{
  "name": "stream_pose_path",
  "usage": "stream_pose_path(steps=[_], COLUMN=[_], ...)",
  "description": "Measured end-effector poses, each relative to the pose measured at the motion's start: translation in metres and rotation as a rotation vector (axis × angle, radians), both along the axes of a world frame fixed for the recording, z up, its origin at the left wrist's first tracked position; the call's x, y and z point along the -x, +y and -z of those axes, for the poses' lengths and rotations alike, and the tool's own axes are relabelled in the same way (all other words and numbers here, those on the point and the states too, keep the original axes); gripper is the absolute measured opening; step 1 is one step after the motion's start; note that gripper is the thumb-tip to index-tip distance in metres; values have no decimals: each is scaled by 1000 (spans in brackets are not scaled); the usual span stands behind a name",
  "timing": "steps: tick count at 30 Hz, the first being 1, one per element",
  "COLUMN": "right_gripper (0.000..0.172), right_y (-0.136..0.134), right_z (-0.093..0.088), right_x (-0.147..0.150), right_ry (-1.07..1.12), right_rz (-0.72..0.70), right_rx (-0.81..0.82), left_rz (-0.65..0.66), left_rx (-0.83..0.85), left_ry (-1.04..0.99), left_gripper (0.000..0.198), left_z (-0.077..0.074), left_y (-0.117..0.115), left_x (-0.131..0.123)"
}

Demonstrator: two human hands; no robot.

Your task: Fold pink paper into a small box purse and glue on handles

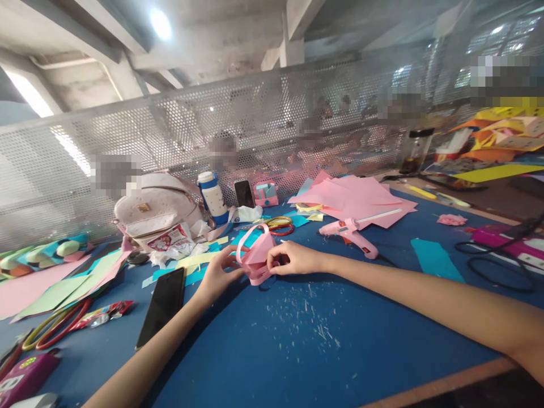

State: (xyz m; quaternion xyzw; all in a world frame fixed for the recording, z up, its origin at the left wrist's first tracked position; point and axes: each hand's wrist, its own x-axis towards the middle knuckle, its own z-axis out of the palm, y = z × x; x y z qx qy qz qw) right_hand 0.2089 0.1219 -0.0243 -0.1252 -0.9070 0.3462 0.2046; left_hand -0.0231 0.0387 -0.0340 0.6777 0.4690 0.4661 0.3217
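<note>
A small pink paper basket [260, 252] with a looped strip handle stands upright over the blue table, between my two hands. My left hand [221, 271] grips its left side between thumb and fingers. On the other side, my right hand [293, 259] has its fingers curled in a pinch at the basket's right edge. What lies inside that pinch is partly hidden by the fingers. Just behind the basket are scissors [280, 225] and blue paper pieces. A pink glue gun [351, 233] rests to the right of my right hand.
A black phone [164, 306] lies by my left forearm. Farther back are a pale backpack [159, 204], a bottle [213, 198] and a stack of pink paper [357, 197]. Black cable [488, 266] loops at the right. Paper scraps [314, 317] dot the table before me.
</note>
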Motion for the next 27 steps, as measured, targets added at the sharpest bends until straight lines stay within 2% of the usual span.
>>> stream_pose_path(steps=[7, 14, 17, 27], right_gripper=[8, 9, 7, 5], right_y=[4, 5, 4, 1], right_z=[0, -2, -2, -19], right_x=[1, 0, 1, -3], right_ry=[-4, -9, -15, -47], right_rz=[5, 11, 16, 136], right_rx=[-9, -52, -82, -253], left_rz=[-61, -30, -26, -21], left_rx=[-67, 9, 24, 91], left_ry=[15, -64, -82, -122], left_gripper=[27, 45, 39, 35], left_z=[6, 13, 16, 12], left_y=[7, 6, 7, 8], left_x=[-4, -14, -17, -8])
